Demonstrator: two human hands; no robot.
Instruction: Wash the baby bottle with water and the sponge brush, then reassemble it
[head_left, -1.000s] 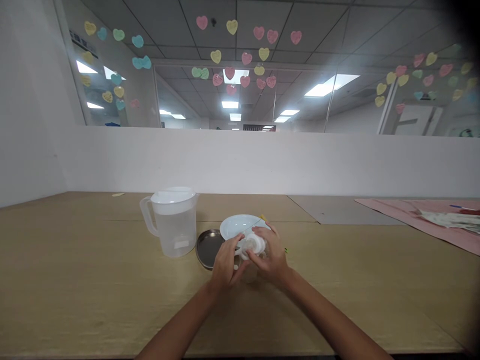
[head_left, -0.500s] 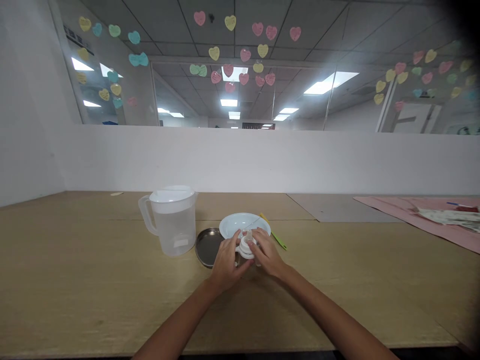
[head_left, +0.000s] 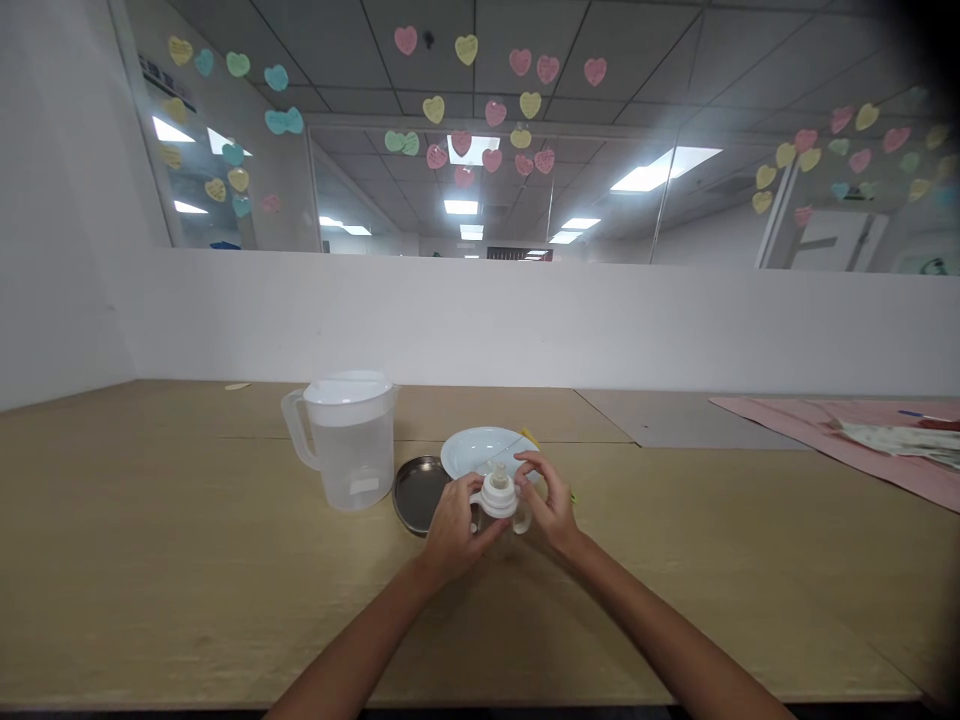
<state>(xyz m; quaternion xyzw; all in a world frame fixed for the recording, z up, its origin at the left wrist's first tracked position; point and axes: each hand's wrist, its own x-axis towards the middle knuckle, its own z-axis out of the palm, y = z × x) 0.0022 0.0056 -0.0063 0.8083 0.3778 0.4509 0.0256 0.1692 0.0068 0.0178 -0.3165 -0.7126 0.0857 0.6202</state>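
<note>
A baby bottle [head_left: 499, 497] with a white collar, a clear teat on top and side handles stands upright in front of me. My left hand [head_left: 452, 522] is closed around its left side, with the thumb across the lower front. To the right of the collar hovers my right hand [head_left: 555, 508], fingers curved and spread apart, holding nothing. Its fingertips are close to the collar and the right handle. Just behind the bottle sits a white bowl [head_left: 469, 446] with a thin, straight utensil in it. The bottle's lower body is partly hidden by my left hand.
A lidded translucent pitcher [head_left: 351, 450] stands at the left, beside a round dark metal dish [head_left: 414, 490]. A yellow-green handled tool [head_left: 529, 436] lies behind my right hand, mostly covered. On the far right, a pink cloth [head_left: 780, 412] carries some whitish fabric.
My right hand has come off the bottle's collar and moved slightly right, its fingers spreading. The left hand keeps its hold. The view has shifted a little.
</note>
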